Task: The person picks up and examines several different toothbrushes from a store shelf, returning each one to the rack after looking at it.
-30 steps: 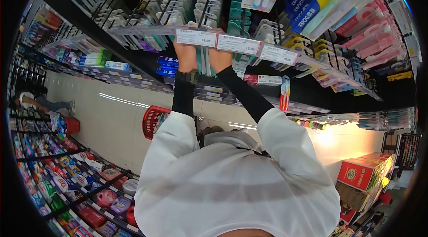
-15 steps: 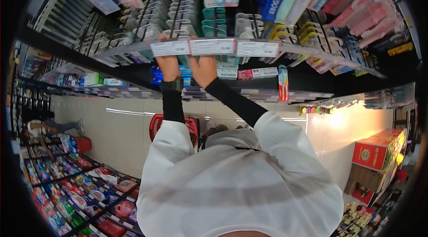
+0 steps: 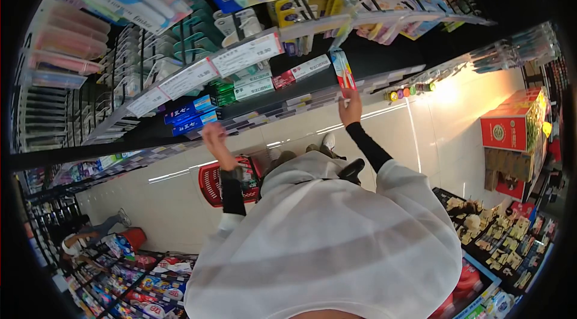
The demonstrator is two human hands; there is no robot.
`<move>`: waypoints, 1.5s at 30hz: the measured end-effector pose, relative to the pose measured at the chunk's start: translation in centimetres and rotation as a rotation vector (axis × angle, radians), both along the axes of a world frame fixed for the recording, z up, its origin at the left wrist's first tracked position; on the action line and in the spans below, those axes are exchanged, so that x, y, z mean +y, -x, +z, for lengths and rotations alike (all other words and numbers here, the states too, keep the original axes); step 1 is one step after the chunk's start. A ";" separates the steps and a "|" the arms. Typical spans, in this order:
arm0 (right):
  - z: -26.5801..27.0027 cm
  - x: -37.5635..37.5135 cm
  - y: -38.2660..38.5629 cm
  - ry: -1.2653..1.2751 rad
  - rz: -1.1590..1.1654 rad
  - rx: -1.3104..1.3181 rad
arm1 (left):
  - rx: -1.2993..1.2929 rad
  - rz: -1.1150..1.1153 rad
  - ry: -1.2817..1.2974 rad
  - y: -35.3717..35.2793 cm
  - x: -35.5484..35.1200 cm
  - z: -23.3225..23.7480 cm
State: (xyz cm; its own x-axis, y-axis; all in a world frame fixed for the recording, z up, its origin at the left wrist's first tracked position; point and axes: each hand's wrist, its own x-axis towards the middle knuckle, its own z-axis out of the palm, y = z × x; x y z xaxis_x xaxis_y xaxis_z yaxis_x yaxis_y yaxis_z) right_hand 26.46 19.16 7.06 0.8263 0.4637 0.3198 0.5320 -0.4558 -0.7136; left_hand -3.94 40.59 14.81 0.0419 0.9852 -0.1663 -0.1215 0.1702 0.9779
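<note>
A blister-packed toothbrush in red, white and blue lies at the edge of the lower shelf. My right hand has its fingers closed on the pack's near end. Below the blue toothpaste boxes, my left hand hangs in the air, fingers loosely curled and apart, somewhat blurred, with nothing visible in it. Green-and-white boxes and a red-and-white box lie between the two hands on that shelf.
Above runs a shelf edge with price tags and rows of hanging toothbrush packs. A red shopping basket stands on the floor near my feet. At the left, another person is near a display; cartons are stacked at the right.
My view has turned to the right. Both hands have come away from the price-tagged upper shelf. My right hand has moved to the toothbrush pack and gripped it; my left has dropped lower.
</note>
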 end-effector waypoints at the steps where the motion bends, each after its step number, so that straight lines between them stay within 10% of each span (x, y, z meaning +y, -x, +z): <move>1: -2.3 -0.9 -1.4 0.035 -0.080 -0.065 | 0.031 -0.084 0.112 0.3 -1.8 -1.7; 11: -11.3 2.8 -8.7 0.240 -0.522 0.498 | 0.122 -1.115 0.192 -6.9 -10.9 -0.2; 26: -1.9 -4.5 -3.5 -0.278 -0.068 1.418 | 0.138 -1.170 0.304 -10.1 -12.3 -1.1; 32: 3.0 -4.0 1.0 -0.329 0.105 1.432 | 0.069 -1.075 0.346 -11.9 -12.5 -0.8; 37: 6.3 -2.5 5.0 -0.011 0.714 1.326 | -0.095 -0.993 0.236 -13.2 -11.0 -0.8; 45: 7.3 -1.1 2.6 -0.058 0.518 1.166 | -0.137 -0.917 0.274 -12.3 -9.3 0.5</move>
